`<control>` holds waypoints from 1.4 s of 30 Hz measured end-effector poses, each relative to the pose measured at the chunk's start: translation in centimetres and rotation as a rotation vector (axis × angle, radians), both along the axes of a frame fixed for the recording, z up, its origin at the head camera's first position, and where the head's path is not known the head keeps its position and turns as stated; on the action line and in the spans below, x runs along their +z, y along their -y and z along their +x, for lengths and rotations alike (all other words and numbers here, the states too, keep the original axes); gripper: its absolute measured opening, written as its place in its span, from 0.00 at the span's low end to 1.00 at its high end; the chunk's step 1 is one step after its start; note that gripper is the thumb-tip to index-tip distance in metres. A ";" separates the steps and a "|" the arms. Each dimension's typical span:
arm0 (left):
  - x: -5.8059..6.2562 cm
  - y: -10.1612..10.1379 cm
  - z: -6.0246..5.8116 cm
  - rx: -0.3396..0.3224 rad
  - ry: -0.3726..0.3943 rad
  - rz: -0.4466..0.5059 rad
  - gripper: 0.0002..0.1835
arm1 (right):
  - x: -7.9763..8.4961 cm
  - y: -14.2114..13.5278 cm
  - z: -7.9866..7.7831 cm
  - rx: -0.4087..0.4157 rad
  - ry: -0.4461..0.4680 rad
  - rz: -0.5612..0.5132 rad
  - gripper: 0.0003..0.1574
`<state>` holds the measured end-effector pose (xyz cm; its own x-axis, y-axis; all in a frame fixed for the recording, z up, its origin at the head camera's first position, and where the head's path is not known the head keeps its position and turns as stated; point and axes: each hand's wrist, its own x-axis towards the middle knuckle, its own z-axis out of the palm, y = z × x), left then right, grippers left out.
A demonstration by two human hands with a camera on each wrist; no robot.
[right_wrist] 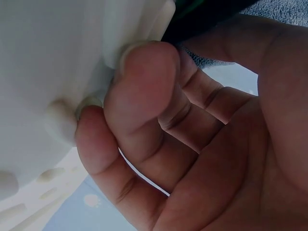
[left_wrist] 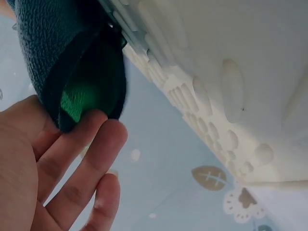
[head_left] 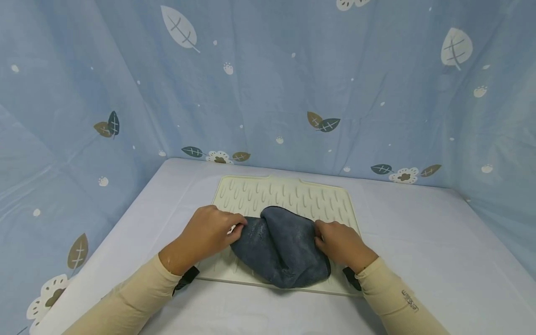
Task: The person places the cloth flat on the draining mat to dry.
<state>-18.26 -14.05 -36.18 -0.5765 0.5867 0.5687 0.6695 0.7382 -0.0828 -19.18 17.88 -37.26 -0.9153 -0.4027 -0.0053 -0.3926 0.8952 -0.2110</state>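
Observation:
A dark grey-blue cloth [head_left: 289, 246] with a darker edging lies bunched over a cream ridged mat [head_left: 289, 190], a fold standing up in its middle. My left hand [head_left: 215, 230] pinches the cloth's left edge between thumb and index finger. At the opposite edge, my right hand [head_left: 341, 242] pinches the cloth, its other fingers curled under the palm. In the left wrist view, the cloth [left_wrist: 48, 43] curves over and shows a green underside. The right wrist view has the fingers [right_wrist: 144, 86] close to the mat, with only a dark strip of cloth visible; the thumb's grip is partly hidden.
The mat rests on a table covered in white cloth [head_left: 418, 232]. Blue curtains [head_left: 268, 83] printed with leaves and flowers hang behind the table and along both sides. Dark straps [head_left: 186, 279] show under the wrists, and beige sleeves [head_left: 130, 298] cover the forearms.

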 end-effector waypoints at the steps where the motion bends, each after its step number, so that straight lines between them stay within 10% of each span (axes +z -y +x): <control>1: 0.0 0.0 0.0 0.009 -0.010 0.005 0.07 | 0.0 0.0 0.0 -0.002 0.001 0.001 0.11; 18: -0.1 0.2 -0.2 0.155 0.042 0.042 0.07 | 0.0 0.1 -0.2 -0.023 -0.002 0.009 0.09; 42: -0.5 0.1 0.0 0.246 0.341 -0.076 0.06 | -0.2 0.0 -0.3 -0.042 -0.015 0.013 0.08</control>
